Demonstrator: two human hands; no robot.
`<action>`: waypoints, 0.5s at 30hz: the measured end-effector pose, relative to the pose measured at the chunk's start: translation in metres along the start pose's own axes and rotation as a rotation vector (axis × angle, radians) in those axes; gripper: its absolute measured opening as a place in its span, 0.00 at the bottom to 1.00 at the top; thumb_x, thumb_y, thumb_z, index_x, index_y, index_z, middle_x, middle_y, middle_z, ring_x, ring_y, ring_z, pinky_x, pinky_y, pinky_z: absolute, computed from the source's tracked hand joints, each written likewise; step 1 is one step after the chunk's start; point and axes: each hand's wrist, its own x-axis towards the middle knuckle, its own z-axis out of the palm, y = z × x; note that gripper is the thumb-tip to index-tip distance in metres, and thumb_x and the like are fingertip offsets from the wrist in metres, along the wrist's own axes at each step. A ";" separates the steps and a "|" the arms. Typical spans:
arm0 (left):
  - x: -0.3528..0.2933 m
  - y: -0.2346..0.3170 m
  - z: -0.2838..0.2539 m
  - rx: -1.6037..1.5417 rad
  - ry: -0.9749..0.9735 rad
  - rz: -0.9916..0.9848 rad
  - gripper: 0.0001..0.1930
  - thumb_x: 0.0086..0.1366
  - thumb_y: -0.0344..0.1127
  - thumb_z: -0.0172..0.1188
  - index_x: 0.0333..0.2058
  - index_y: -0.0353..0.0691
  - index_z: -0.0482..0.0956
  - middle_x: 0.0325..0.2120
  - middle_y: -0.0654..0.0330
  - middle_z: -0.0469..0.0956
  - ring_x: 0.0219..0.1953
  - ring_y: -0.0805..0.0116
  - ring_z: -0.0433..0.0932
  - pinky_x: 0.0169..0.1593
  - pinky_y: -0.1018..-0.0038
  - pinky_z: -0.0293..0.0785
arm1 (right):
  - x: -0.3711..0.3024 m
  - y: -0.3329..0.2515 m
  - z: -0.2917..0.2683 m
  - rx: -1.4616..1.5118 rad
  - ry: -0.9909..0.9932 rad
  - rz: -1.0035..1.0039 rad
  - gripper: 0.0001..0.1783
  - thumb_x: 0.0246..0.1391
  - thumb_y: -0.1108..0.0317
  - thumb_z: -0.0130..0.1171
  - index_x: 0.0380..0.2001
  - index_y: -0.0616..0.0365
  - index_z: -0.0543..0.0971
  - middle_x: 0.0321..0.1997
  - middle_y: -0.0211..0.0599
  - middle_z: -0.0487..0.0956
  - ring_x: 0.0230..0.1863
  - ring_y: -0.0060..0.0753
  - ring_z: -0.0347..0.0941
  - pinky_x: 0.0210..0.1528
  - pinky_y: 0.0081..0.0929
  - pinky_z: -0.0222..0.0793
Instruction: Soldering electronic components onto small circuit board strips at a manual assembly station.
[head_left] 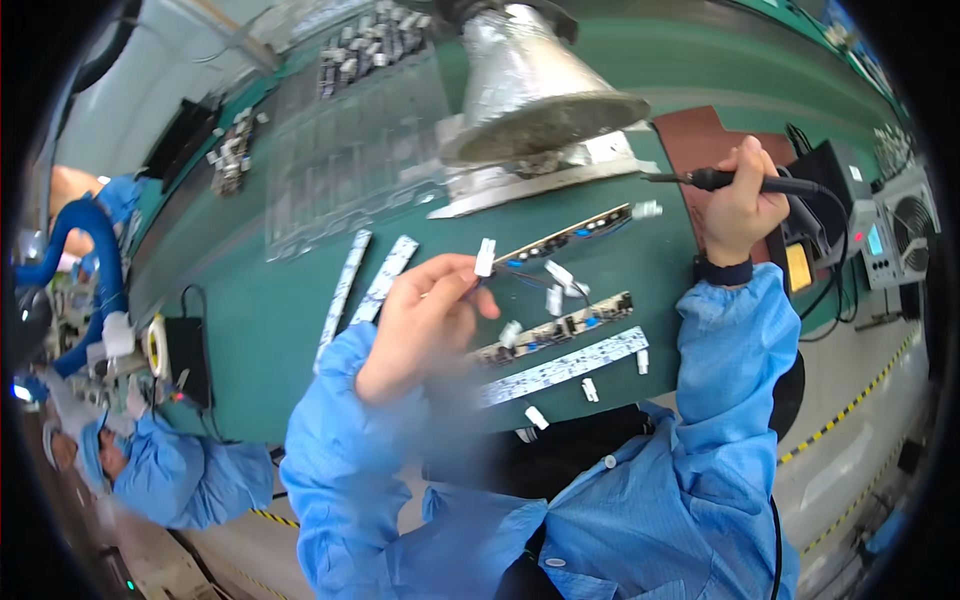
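My left hand (pixel 430 315) is closed, its thumb and fingers pinching the near end of a narrow circuit board (pixel 560 243) with small parts and wires. A white connector (pixel 486 257) stands out by those fingertips. My right hand (pixel 745 205) grips a soldering iron (pixel 712 179), its tip pointing left above the far end of the board, apart from it. A second populated board (pixel 560 332) lies nearer me on the green mat, beside a white patterned strip board (pixel 570 367). Loose white connectors (pixel 537 417) lie near the front edge.
A foil-wrapped fume hood (pixel 540 85) hangs over the bench. Two white strips (pixel 385 280) lie left of my hand, before a clear plastic tray (pixel 350 150). At the right are a soldering station (pixel 885 240) and a yellow sponge (pixel 798 268). A co-worker in blue (pixel 190 470) is at the left.
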 end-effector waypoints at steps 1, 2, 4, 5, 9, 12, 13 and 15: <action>-0.011 0.007 0.005 -0.013 0.021 0.010 0.15 0.70 0.33 0.48 0.50 0.33 0.73 0.28 0.56 0.79 0.19 0.79 0.67 0.23 0.83 0.62 | -0.001 0.000 0.001 -0.002 0.003 0.017 0.21 0.62 0.66 0.55 0.15 0.62 0.73 0.19 0.29 0.72 0.24 0.18 0.66 0.30 0.19 0.61; -0.024 0.016 0.016 0.145 0.064 0.084 0.15 0.69 0.31 0.50 0.51 0.32 0.73 0.31 0.56 0.80 0.23 0.79 0.70 0.26 0.83 0.65 | 0.000 0.001 -0.004 0.005 -0.010 0.026 0.21 0.63 0.66 0.55 0.15 0.62 0.72 0.20 0.29 0.72 0.25 0.18 0.66 0.30 0.19 0.61; -0.055 0.019 0.030 0.405 0.176 0.297 0.18 0.64 0.27 0.58 0.53 0.31 0.73 0.38 0.55 0.80 0.38 0.74 0.78 0.37 0.81 0.73 | 0.004 0.003 -0.009 0.001 -0.007 0.025 0.22 0.63 0.65 0.54 0.15 0.62 0.72 0.20 0.30 0.72 0.25 0.18 0.66 0.29 0.18 0.61; -0.070 0.013 0.024 0.704 0.212 0.544 0.19 0.63 0.26 0.60 0.52 0.30 0.73 0.42 0.54 0.79 0.44 0.69 0.79 0.43 0.77 0.75 | 0.004 0.002 -0.009 0.019 -0.010 0.031 0.22 0.63 0.65 0.54 0.15 0.62 0.72 0.20 0.30 0.72 0.25 0.18 0.66 0.29 0.18 0.61; -0.115 -0.015 -0.009 0.800 0.474 0.723 0.20 0.61 0.26 0.62 0.52 0.28 0.73 0.44 0.50 0.77 0.43 0.66 0.78 0.47 0.74 0.73 | 0.002 -0.004 -0.005 0.054 -0.025 0.035 0.22 0.64 0.65 0.53 0.16 0.62 0.71 0.21 0.29 0.71 0.24 0.18 0.65 0.29 0.18 0.60; -0.124 -0.040 -0.026 0.875 0.565 0.769 0.20 0.59 0.25 0.64 0.50 0.28 0.74 0.42 0.47 0.78 0.41 0.62 0.78 0.46 0.72 0.74 | 0.002 -0.004 -0.005 0.022 -0.056 0.016 0.21 0.64 0.65 0.54 0.16 0.63 0.72 0.21 0.29 0.72 0.25 0.18 0.64 0.29 0.18 0.60; -0.128 -0.041 -0.026 1.004 0.537 0.809 0.20 0.58 0.24 0.64 0.49 0.28 0.74 0.41 0.47 0.78 0.40 0.61 0.78 0.45 0.71 0.74 | 0.002 -0.003 -0.004 0.024 -0.059 0.013 0.21 0.64 0.65 0.54 0.16 0.63 0.72 0.22 0.29 0.72 0.25 0.18 0.65 0.30 0.18 0.60; -0.126 -0.056 -0.012 1.017 0.371 0.842 0.20 0.53 0.24 0.67 0.46 0.30 0.75 0.36 0.48 0.80 0.36 0.55 0.80 0.41 0.66 0.76 | 0.002 0.000 -0.003 0.036 -0.067 0.011 0.21 0.64 0.65 0.54 0.16 0.63 0.72 0.22 0.29 0.72 0.25 0.18 0.65 0.30 0.18 0.60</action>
